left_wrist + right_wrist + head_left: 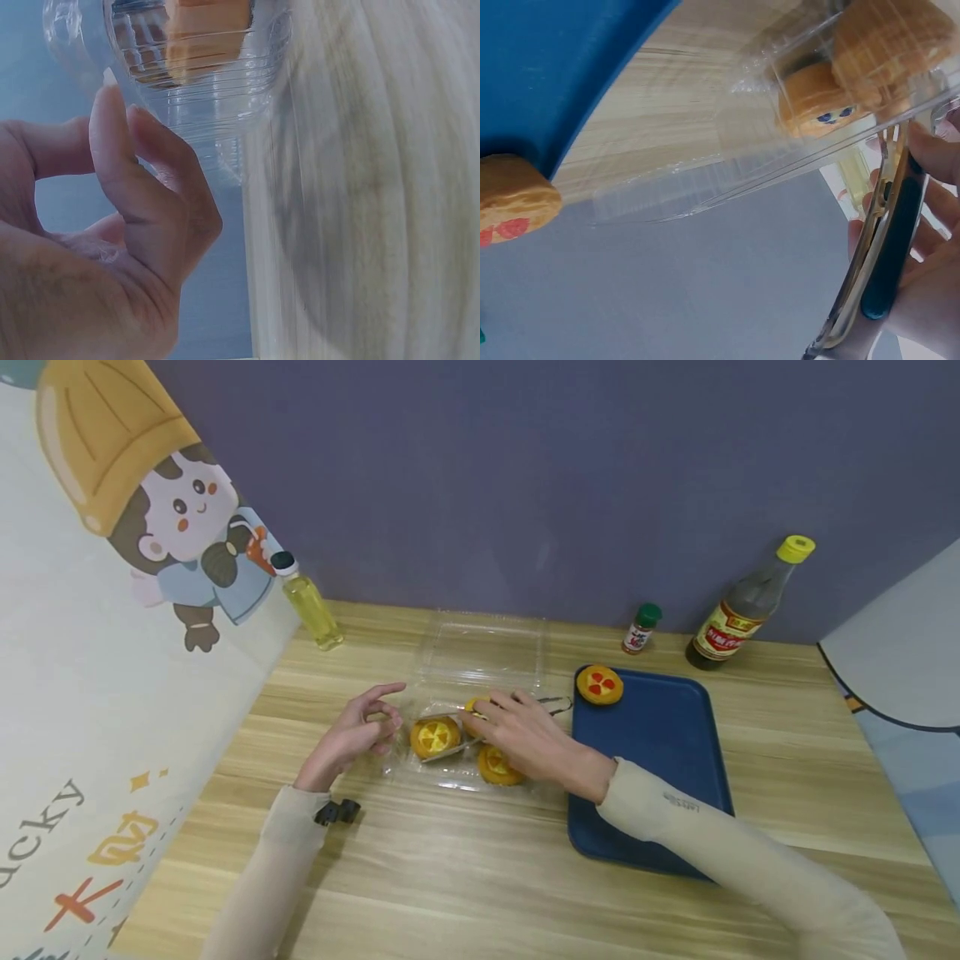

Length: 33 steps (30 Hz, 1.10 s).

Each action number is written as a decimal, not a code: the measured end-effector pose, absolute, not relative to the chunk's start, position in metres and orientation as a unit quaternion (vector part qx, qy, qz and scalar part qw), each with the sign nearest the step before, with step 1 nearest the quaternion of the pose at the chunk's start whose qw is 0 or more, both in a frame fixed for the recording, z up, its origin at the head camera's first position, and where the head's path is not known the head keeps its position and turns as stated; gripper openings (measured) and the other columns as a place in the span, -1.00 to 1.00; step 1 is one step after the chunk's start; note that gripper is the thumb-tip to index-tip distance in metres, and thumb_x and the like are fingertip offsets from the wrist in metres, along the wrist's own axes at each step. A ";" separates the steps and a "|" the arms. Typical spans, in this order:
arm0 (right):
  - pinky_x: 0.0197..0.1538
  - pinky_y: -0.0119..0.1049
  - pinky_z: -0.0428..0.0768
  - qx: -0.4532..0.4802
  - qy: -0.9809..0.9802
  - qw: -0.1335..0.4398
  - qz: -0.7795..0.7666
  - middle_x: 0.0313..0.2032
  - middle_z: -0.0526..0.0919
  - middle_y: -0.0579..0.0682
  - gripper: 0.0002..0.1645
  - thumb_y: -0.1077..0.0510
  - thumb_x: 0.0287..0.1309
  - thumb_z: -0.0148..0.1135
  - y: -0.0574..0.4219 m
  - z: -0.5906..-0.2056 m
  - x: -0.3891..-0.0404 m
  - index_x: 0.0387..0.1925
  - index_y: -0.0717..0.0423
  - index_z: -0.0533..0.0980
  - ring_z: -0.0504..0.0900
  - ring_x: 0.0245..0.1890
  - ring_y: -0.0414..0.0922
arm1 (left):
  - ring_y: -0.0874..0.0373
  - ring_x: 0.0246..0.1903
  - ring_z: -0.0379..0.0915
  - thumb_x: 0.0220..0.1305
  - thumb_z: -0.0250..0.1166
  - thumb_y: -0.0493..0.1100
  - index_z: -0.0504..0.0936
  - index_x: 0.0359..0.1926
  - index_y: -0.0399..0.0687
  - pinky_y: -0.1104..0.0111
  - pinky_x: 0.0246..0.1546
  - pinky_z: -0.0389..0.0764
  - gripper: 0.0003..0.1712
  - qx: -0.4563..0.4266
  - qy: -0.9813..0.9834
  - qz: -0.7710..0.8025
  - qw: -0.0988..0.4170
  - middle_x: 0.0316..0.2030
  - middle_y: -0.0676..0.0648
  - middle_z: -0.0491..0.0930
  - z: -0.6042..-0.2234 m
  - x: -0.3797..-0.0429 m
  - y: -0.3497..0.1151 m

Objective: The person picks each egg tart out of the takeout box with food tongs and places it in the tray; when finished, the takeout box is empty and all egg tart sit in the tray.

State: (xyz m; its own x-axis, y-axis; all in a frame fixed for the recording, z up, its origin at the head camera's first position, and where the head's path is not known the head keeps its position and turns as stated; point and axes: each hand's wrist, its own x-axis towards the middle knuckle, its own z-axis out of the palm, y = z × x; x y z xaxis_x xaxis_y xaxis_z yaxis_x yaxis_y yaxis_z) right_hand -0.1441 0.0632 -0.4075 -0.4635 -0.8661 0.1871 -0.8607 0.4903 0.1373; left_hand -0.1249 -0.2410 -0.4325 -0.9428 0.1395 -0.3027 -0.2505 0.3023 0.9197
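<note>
My right hand (517, 735) holds metal tongs (892, 240) with dark green grips, their looped end sticking out past the knuckles. The tong arms lie on both sides of a yellow-topped tart (435, 737) in a clear plastic container (450, 783). Partly under the right hand is an orange-topped tart (498, 766), and behind the fingers a yellow tart (474, 706) is half hidden. A tart with blue dots (817, 101) shows in the right wrist view. My left hand (356, 731), fingers loosely bent, is at the container's left side, one fingertip right by the plastic rim.
The container's lid (487, 647) lies folded back. On the right, a blue tray (652, 727) carries a red-topped tart (600, 685) in its far left corner. Along the wall stand an oil bottle (315, 614), a green-capped jar (641, 628) and a yellow-capped sauce bottle (738, 614).
</note>
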 end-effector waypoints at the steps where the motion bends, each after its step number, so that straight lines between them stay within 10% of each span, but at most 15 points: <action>1: 0.13 -0.02 0.68 0.504 -0.855 0.119 -0.011 0.21 0.64 -0.03 -0.28 0.36 0.27 0.36 0.064 -0.408 -0.144 0.42 -0.05 0.47 0.57 0.16 -0.01 | 0.15 -0.38 0.51 0.39 0.15 -0.45 0.16 0.62 -0.04 0.46 -0.52 0.61 -0.17 -0.033 0.789 0.591 0.165 -0.04 -0.18 0.44 -0.433 -0.125 -0.241; 33: -0.02 0.00 0.63 0.416 -0.886 0.198 0.049 0.19 0.67 0.04 -0.21 0.23 0.16 0.51 0.165 -0.385 -0.137 0.43 0.00 0.47 0.59 0.07 0.08 | 0.14 -0.37 0.50 0.36 0.13 -0.48 0.15 0.63 -0.01 0.48 -0.53 0.58 -0.13 -0.036 0.790 0.587 0.172 -0.03 -0.18 0.45 -0.433 -0.126 -0.240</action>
